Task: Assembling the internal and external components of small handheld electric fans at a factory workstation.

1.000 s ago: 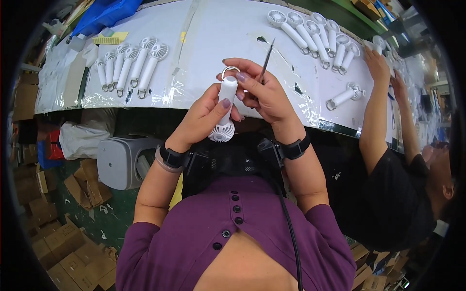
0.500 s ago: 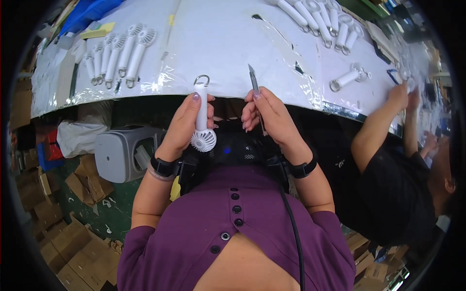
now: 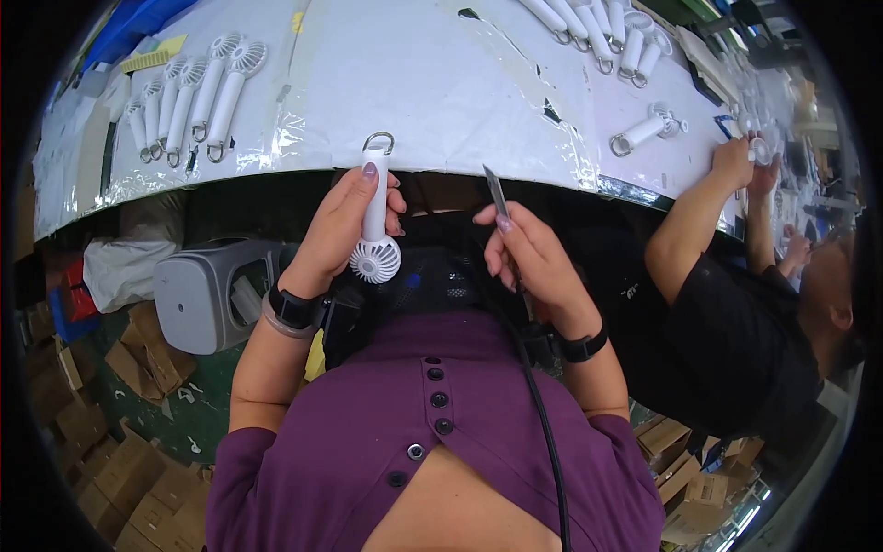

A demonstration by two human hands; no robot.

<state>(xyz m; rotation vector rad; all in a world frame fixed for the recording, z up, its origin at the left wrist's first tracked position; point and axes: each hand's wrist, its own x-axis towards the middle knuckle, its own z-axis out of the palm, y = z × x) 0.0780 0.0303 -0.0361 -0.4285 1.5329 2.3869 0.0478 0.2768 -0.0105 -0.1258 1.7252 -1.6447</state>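
Note:
Gripped in my left hand [image 3: 338, 221] is a white handheld fan [image 3: 375, 207], its round slotted head down and the metal ring on its handle end up, at the table's front edge. My right hand [image 3: 532, 247] is closed around a slim craft knife [image 3: 497, 191], its pointed blade tilted up and slightly left. Knife and fan are apart. Part of the knife's handle is hidden by my fingers.
A white-covered table [image 3: 405, 83] spans the front. Several fans [image 3: 198, 92] lie at its left, more fans [image 3: 602, 32] at the far right, and a single fan [image 3: 644, 136] nearer. A co-worker's arm [image 3: 685, 225] reaches in from the right. A grey stool [image 3: 198, 304] stands lower left.
My right hand has moved down and a little to the right with the knife, farther from the table edge. The left hand still holds the fan. The whole view has shifted slightly.

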